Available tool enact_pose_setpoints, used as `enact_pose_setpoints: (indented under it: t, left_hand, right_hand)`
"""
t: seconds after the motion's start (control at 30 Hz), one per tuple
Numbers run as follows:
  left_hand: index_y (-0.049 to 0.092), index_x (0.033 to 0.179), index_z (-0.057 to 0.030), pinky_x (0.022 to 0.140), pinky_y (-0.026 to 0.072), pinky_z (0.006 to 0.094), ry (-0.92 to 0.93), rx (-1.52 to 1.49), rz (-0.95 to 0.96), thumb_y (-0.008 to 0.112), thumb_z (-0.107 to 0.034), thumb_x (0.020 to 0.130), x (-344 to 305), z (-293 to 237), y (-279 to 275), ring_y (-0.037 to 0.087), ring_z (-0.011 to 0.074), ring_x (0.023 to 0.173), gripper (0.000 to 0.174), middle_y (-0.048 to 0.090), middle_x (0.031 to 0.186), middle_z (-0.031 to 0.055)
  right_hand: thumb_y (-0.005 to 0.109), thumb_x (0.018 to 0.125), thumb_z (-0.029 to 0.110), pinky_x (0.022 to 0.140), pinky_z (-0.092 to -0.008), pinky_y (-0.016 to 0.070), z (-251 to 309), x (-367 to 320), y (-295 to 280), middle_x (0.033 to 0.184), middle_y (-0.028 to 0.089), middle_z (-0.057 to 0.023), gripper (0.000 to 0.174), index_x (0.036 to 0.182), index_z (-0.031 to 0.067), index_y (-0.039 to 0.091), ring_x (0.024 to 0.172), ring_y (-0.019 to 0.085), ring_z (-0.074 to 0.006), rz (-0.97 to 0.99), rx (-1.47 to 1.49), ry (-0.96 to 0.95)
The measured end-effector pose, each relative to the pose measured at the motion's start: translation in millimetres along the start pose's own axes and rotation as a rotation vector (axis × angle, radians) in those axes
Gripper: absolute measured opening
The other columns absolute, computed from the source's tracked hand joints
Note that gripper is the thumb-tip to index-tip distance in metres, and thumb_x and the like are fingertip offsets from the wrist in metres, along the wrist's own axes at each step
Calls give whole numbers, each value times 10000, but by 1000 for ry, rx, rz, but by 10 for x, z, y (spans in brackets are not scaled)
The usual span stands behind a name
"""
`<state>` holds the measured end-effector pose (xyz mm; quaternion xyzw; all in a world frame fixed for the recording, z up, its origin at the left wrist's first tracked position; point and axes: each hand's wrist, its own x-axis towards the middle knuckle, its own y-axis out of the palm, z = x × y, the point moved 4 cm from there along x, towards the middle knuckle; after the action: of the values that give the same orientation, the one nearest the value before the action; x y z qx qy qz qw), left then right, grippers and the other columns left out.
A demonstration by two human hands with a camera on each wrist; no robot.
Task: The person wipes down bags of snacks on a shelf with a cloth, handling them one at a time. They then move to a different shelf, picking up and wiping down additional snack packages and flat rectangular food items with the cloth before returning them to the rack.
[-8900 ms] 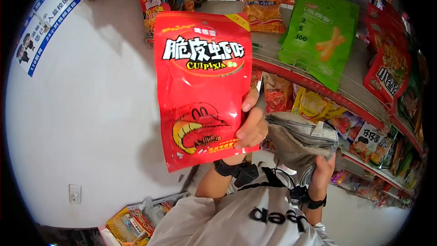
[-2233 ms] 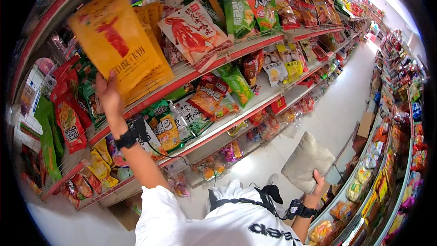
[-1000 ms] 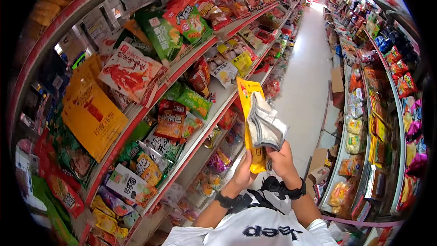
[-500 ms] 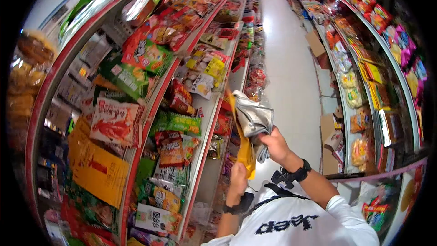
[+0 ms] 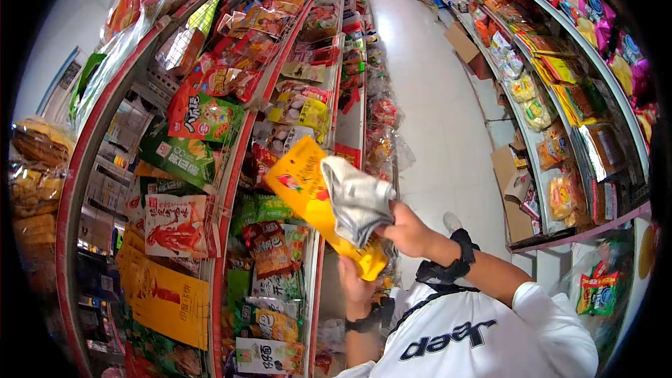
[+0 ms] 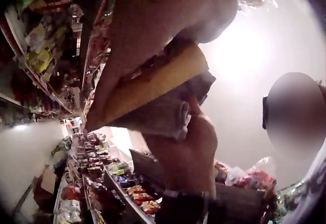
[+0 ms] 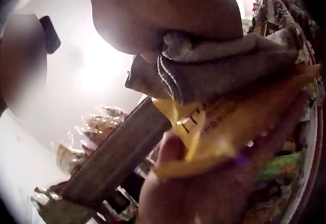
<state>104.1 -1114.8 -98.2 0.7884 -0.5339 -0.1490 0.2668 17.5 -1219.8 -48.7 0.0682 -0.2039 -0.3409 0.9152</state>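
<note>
A yellow snack bag (image 5: 301,185) slants in front of the shirt, over the aisle side of the left shelf. My left hand (image 5: 355,283) grips its lower end, with the thumb on the printed face in the right wrist view. My right hand (image 5: 413,229) holds a folded grey cloth (image 5: 357,199) with a darker edge, laid against the bag's front and covering part of its print. In the right wrist view the cloth (image 7: 224,71) bunches under the right hand's fingers, just above the yellow bag (image 7: 219,127).
Shelves with red edges (image 5: 220,294) on the left carry several snack bags, including similar yellow bags (image 5: 164,294). A pale floor aisle (image 5: 420,112) runs ahead. Packaged foods fill the right shelf (image 5: 535,147), with an open cardboard box (image 5: 514,189) below.
Earlier my left hand held a red bag, then a yellow one at the shelf. Since half a second ago, the yellow bag has turned its printed face up, and the view has swung right.
</note>
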Motion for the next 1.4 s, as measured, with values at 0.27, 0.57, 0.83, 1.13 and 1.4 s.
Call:
enact_pose_setpoints:
  t: [0.27, 0.57, 0.83, 1.13, 1.4]
  left_hand:
    - [294, 1244, -35, 902, 358, 401, 59, -258, -81, 288, -425, 877, 104, -189, 65, 436, 264, 1077, 535, 404, 1216, 125]
    - [286, 1262, -80, 902, 352, 436, 225, -297, 19, 314, -422, 872, 108, -738, 59, 429, 282, 1092, 519, 391, 1244, 110]
    - [315, 1196, 36, 784, 392, 289, 347, 723, -252, 484, -25, 795, 324, -396, 407, 480, 180, 902, 439, 448, 1088, 119]
    - [405, 1171, -36, 948, 236, 444, 542, 1502, 14, 611, -122, 692, 251, -541, 723, 269, 380, 1170, 529, 294, 1242, 211]
    - [422, 1158, -48, 975, 186, 474, 459, 1597, 172, 634, -115, 661, 108, -593, 990, 216, 414, 1196, 544, 290, 1256, 211]
  right_hand:
    - [478, 573, 34, 993, -527, 123, 281, -104, 133, 1238, 387, -120, 521, 1094, 21, 485, 1262, 157, -284, 362, -820, -362]
    - [474, 837, 178, 833, -314, 416, -579, -355, -727, 1024, 555, -79, 307, 1083, -6, 459, 914, 552, -197, -278, 561, 411]
    - [351, 868, 305, 842, -342, 418, -587, -389, -514, 1097, 521, -143, 430, 1150, -12, 418, 958, 539, -235, -130, 1108, 318]
    - [291, 876, 302, 846, -373, 419, -434, -425, -419, 1151, 474, -166, 451, 1204, 0, 355, 987, 517, -285, -170, 874, 432]
    - [244, 883, 310, 846, -367, 417, -450, -446, -340, 1177, 455, -154, 461, 1221, 12, 343, 1000, 506, -278, -135, 988, 476]
